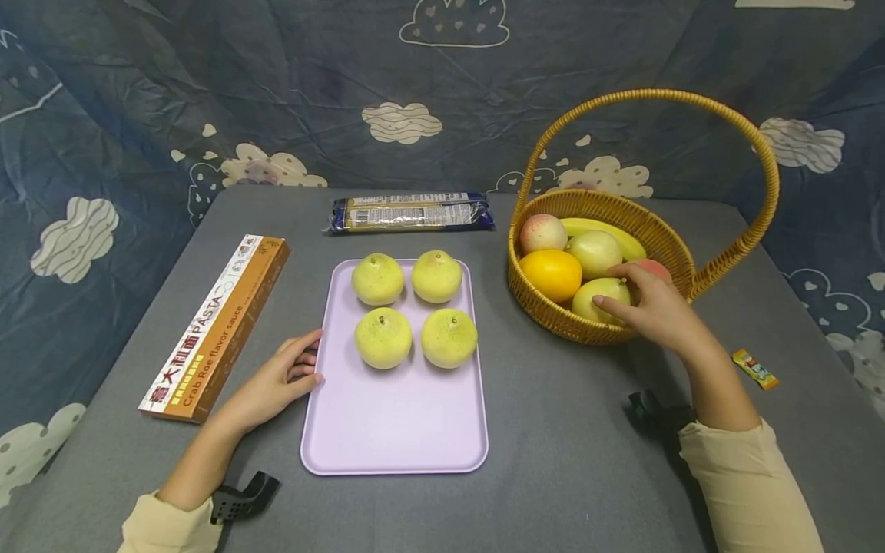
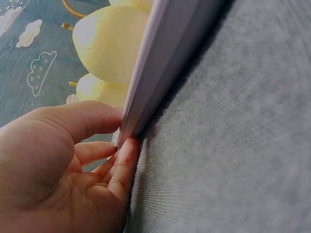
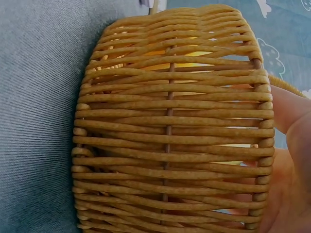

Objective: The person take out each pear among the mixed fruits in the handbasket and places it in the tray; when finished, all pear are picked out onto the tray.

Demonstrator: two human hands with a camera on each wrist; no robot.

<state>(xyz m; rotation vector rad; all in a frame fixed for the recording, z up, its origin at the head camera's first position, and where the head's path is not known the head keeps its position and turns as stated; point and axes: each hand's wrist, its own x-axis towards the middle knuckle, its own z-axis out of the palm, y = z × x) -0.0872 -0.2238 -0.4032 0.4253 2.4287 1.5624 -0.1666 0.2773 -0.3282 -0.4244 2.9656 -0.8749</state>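
Observation:
The left hand (image 1: 280, 384) rests by the left side of a lilac tray (image 1: 394, 438), its thumb and fingertips touching the rim. In the left wrist view, the thumb and fingers meet the tray's edge (image 2: 155, 63) without wrapping round it. Several yellow-green pears (image 1: 383, 338) stand on the tray's far part. Inside a wicker basket (image 1: 546, 311), the right hand (image 1: 657, 307) grips a pale green pear (image 1: 586, 301) between thumb and fingers. In the right wrist view the basket's woven wall (image 3: 170, 131) hides most of that hand and the pear.
Around the held pear lie an orange (image 1: 551, 274), another pear (image 1: 594, 253), a banana (image 1: 608, 228) and peaches (image 1: 543, 233). A tall handle (image 1: 657, 94) arches over the basket. A pasta box (image 1: 217, 330), a dark blue packet (image 1: 411, 213) and a small yellow sachet (image 1: 755, 369) lie on the table.

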